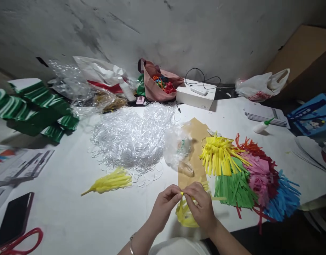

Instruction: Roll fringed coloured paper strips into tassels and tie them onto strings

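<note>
while both hands meet over the near edge of the white table (72, 212), the left hand (164, 203) and right hand (201, 207) are pinched together on the top end of a yellow fringed paper strip (184, 214). thumbs and fingertips of both hands are clamped tight on that 1 small spot, and the rest of the strip hangs down in a loose loop under the right palm, pretty much touching the table.

stuff around the grip:
- left of it, a bit further away from me, lies a yellow paper tassel (109, 182), well apart from the hands
- straight beyond it is a brown kraft paper sheet (196, 141) with a crumpled clear plastic bag (177, 145) lying on it
- beyond and to the left, a big heap of white shredded plastic strands (131, 138)
- just right of the grip, stacked fringed paper: a green pile (234, 186) nearest, a yellow pile (218, 154) behind it, then pink (254, 171), red (254, 147) and blue (283, 196) further right
- far right and back, a small white glue bottle with a green tip (261, 126) on its side
- way off to the left, near the table edge, a black phone (14, 219)
</note>
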Available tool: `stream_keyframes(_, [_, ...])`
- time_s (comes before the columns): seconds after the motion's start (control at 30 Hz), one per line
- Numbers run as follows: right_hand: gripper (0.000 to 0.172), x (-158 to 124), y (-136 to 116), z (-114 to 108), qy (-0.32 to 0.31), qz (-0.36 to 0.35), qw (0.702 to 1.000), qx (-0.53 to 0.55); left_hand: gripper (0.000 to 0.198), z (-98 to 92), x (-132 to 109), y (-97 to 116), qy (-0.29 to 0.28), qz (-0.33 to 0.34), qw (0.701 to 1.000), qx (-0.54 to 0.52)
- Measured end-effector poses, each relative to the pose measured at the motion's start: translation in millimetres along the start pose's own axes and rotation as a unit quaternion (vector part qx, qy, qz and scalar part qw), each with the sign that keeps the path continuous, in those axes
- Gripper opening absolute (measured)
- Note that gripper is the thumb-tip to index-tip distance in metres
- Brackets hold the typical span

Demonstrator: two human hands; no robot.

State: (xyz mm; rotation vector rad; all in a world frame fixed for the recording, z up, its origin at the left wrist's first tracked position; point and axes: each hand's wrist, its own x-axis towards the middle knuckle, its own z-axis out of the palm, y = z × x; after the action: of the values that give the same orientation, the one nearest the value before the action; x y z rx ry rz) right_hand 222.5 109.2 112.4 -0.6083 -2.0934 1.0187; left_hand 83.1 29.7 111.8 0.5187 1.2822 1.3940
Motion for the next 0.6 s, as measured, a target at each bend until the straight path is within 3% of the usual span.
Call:
stream_keyframes(0.23, [0.018, 14.8, 7.0, 6.0, 0.006, 0.048, 0.997, 0.059, 0.024, 9.7, 14.7, -2.4, 0.123, -0.009, 0.992, -0.028])
stream_keyframes(0.37, [0.016, 19.3, 20.2, 7.3, -0.021, 0.045, 0.998, 0.034, 0.021, -0.5, 25.5, 4.7, 0.089, 0.024, 0.99, 0.105])
stream_keyframes(0.47, [0.011, 21.4, 31.2, 7.3, -0.031, 0.069, 0.997, -0.006, 0.017, -7.3, 34.1, 9.6, 0.049, 0.083, 0.958, 0.269])
stream_keyframes(0.6, [0.017, 31.8, 45.5, 4.3, -0.1, 0.136, 0.986, 0.007, 0.023, -9.5, 50.9, 10.2, 0.042, 0.121, 0.931, 0.342])
